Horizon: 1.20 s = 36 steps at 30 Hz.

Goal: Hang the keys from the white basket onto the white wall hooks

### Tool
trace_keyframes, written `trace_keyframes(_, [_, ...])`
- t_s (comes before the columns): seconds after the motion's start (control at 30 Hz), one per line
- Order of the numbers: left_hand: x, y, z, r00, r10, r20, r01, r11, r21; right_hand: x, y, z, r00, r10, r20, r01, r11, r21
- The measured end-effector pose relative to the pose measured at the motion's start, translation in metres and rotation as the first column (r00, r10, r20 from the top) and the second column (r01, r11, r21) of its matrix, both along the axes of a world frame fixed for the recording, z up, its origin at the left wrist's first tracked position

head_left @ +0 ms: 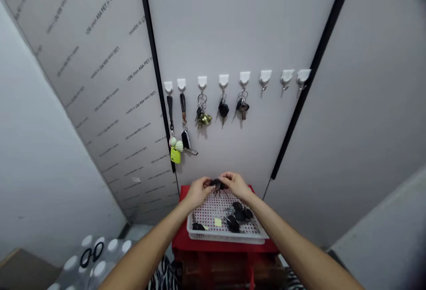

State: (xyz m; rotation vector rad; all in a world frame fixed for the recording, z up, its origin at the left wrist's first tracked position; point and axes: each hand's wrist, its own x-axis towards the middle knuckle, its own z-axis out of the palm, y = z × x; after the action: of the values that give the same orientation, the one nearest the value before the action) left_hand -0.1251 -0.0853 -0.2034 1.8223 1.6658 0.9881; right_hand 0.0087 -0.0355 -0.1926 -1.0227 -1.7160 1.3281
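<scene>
My left hand (199, 190) and my right hand (234, 183) meet above the far edge of a white perforated tray (226, 237). Both pinch a dark bunch of keys (217, 185) between them. The tray holds several more black keys (239, 217) and a small yellow tag (218, 222). It rests on a red stand (186, 237). On the wall above, a row of white hooks (244, 77) runs left to right. The left five carry keys and fobs, among them a lime-green tag (175, 154). The three hooks on the right (286, 76) are bare.
Black vertical strips (155, 59) divide the grey wall panels. At lower left lies a grey cloth with white dots and a black pair of scissors (91, 254). A zebra-patterned fabric (166, 274) shows below the stand.
</scene>
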Motion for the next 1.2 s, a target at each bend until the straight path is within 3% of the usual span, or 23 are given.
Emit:
trace_keyframes(0.17, [0.019,0.017,0.018,0.993,-0.061,0.101,0.057,0.997,0.043,0.014,-0.002,0.027,0.999,-0.03,-0.028,0.029,0.999,-0.044])
trace_keyframes(0.3, [0.034,0.025,0.043,0.998,-0.055,0.027,0.049,0.982,0.182,0.031,0.005,0.051,0.996,-0.086,0.013,0.084,0.99,0.113])
trace_keyframes(0.43, [0.051,0.032,0.082,0.999,-0.044,-0.011,0.045,0.951,0.306,0.05,0.017,0.088,0.988,-0.152,-0.011,0.151,0.96,0.236])
trace_keyframes(0.6, [0.07,0.043,0.137,0.995,-0.043,-0.086,0.08,0.869,0.489,0.068,0.025,0.148,0.97,-0.231,-0.074,0.243,0.908,0.342])
trace_keyframes(0.73, [0.082,0.049,0.175,0.987,0.044,-0.157,0.052,0.83,0.555,0.076,0.031,0.188,0.946,-0.306,-0.103,0.32,0.844,0.43])
trace_keyframes(0.83, [0.089,0.054,0.197,0.965,0.117,-0.234,0.049,0.799,0.599,0.079,0.038,0.206,0.913,-0.38,-0.148,0.403,0.78,0.479])
trace_keyframes(0.97, [0.097,0.059,0.214,0.92,0.19,-0.342,0.065,0.788,0.613,0.079,0.047,0.22,0.861,-0.455,-0.227,0.504,0.699,0.508])
trace_keyframes(1.2, [0.102,0.065,0.222,0.881,0.245,-0.405,0.044,0.809,0.586,0.076,0.059,0.23,0.786,-0.577,-0.22,0.594,0.608,0.527])
